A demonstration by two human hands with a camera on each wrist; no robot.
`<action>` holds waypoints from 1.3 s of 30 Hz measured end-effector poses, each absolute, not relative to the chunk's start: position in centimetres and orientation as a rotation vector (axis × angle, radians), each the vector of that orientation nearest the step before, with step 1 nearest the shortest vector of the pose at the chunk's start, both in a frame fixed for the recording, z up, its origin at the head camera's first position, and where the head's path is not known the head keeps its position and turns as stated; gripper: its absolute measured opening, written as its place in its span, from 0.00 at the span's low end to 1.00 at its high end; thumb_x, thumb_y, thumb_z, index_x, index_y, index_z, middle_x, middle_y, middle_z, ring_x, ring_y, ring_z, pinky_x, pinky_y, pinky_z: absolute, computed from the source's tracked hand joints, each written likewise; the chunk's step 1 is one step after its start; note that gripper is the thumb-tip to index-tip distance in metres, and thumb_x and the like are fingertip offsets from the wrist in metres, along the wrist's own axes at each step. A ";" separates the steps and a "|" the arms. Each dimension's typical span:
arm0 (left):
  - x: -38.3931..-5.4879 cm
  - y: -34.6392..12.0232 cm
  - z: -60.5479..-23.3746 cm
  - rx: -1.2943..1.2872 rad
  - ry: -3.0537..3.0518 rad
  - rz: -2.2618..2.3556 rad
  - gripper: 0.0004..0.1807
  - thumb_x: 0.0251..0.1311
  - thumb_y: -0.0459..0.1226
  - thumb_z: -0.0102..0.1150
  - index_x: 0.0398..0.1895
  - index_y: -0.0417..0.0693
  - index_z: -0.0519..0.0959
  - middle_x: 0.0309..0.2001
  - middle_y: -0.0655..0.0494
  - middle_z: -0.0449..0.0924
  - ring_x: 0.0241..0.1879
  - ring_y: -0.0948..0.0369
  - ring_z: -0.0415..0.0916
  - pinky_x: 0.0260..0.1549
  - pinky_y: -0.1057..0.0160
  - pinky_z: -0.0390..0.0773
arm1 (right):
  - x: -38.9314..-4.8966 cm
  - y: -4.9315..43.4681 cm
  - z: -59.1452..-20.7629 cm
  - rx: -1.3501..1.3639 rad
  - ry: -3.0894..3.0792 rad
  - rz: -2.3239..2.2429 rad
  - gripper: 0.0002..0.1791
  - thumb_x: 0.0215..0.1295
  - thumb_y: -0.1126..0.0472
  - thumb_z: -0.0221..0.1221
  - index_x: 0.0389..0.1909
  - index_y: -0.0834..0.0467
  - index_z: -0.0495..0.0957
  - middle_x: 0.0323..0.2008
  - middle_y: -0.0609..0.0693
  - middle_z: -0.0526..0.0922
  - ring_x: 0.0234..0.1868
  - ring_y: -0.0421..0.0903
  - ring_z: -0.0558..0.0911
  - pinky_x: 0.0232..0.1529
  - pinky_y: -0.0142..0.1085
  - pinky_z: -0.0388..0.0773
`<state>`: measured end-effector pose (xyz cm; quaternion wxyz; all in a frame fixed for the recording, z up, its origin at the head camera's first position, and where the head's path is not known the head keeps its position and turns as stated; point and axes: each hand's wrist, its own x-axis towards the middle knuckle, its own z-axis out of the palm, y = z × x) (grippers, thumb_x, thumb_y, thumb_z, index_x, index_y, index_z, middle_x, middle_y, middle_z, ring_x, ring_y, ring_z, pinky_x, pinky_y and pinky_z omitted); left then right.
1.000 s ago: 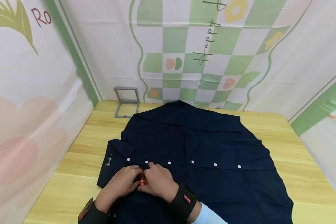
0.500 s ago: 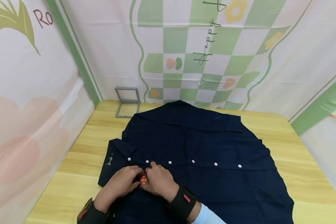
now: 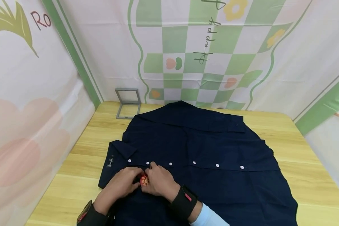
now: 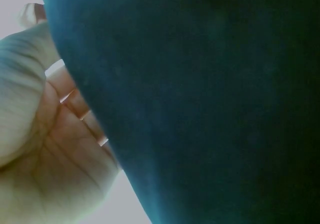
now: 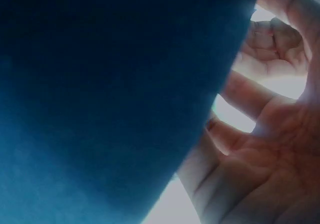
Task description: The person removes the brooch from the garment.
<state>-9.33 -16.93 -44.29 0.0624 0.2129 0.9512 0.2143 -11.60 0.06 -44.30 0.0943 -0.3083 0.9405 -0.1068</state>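
A dark navy shirt (image 3: 214,147) with white buttons lies spread over the table, collar (image 3: 115,160) to the left. Below its button line, both hands meet at a small round red badge-like piece (image 3: 144,180) with gold markings. My left hand (image 3: 124,182) holds it from the left between thumb and forefinger. From the right, my right hand (image 3: 160,182) grips its other side with curled fingers. In both wrist views the dark cloth (image 4: 190,104) covers the fingertips. How the piece sits against the shirt cannot be made out.
An open grey frame-like case (image 3: 128,103) stands at the table's back left edge, beside the shirt. Wooden tabletop (image 3: 65,185) shows left and right of the shirt. Printed curtains (image 3: 107,47) rise along the back and sides.
Both hands stay in nearly the same spot. The red piece has turned slightly, so more of its face and gold markings shows.
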 end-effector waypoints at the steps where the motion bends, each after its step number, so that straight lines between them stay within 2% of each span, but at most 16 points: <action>1: -9.4 -16.9 -44.3 0.634 2.875 0.653 0.16 0.52 0.32 0.71 0.45 0.46 0.82 0.39 0.59 0.82 0.36 0.65 0.78 0.32 0.64 0.78 | -11.7 0.1 -44.3 -0.919 2.787 -0.330 0.23 0.50 0.42 0.67 0.43 0.52 0.83 0.42 0.50 0.77 0.30 0.41 0.75 0.31 0.31 0.76; 4: -9.5 -17.0 -44.3 0.606 2.871 0.667 0.16 0.54 0.32 0.69 0.47 0.44 0.81 0.40 0.58 0.82 0.36 0.65 0.77 0.32 0.65 0.77 | -11.8 0.1 -44.3 -0.939 2.778 -0.384 0.24 0.50 0.43 0.67 0.45 0.52 0.82 0.42 0.49 0.76 0.31 0.39 0.73 0.33 0.29 0.75; 10: -9.5 -17.1 -44.4 0.590 2.872 0.686 0.16 0.56 0.30 0.67 0.49 0.41 0.81 0.44 0.52 0.84 0.39 0.61 0.81 0.34 0.64 0.80 | -12.1 0.4 -44.4 -0.990 2.755 -0.528 0.23 0.49 0.46 0.68 0.46 0.52 0.82 0.39 0.47 0.74 0.29 0.37 0.70 0.30 0.26 0.71; 20: -9.4 -17.7 -44.2 0.634 2.901 0.709 0.11 0.56 0.28 0.67 0.42 0.46 0.81 0.38 0.56 0.82 0.34 0.65 0.78 0.31 0.67 0.78 | -12.6 0.9 -44.4 -1.026 2.686 -0.624 0.24 0.50 0.49 0.69 0.50 0.50 0.81 0.42 0.45 0.75 0.33 0.36 0.70 0.32 0.25 0.70; 25: -9.2 -17.7 -44.2 0.647 2.958 0.721 0.12 0.53 0.30 0.70 0.35 0.51 0.78 0.33 0.63 0.76 0.30 0.70 0.72 0.28 0.70 0.74 | -12.8 1.1 -44.4 -1.050 2.664 -0.642 0.24 0.49 0.50 0.69 0.50 0.49 0.81 0.41 0.42 0.73 0.34 0.35 0.68 0.30 0.25 0.68; 30: -9.3 -17.7 -44.3 0.772 3.040 0.679 0.13 0.50 0.32 0.72 0.34 0.53 0.77 0.32 0.64 0.72 0.28 0.71 0.67 0.27 0.71 0.71 | -12.9 1.1 -44.4 -1.070 2.633 -0.648 0.23 0.49 0.51 0.69 0.49 0.50 0.81 0.40 0.41 0.72 0.34 0.35 0.67 0.29 0.24 0.67; 39: -9.9 -17.7 -44.6 0.987 3.062 0.626 0.11 0.49 0.33 0.74 0.30 0.54 0.80 0.32 0.64 0.76 0.31 0.69 0.73 0.32 0.69 0.77 | -13.4 1.6 -44.3 -1.125 2.535 -0.662 0.19 0.51 0.53 0.69 0.46 0.50 0.81 0.41 0.41 0.74 0.34 0.35 0.68 0.31 0.22 0.67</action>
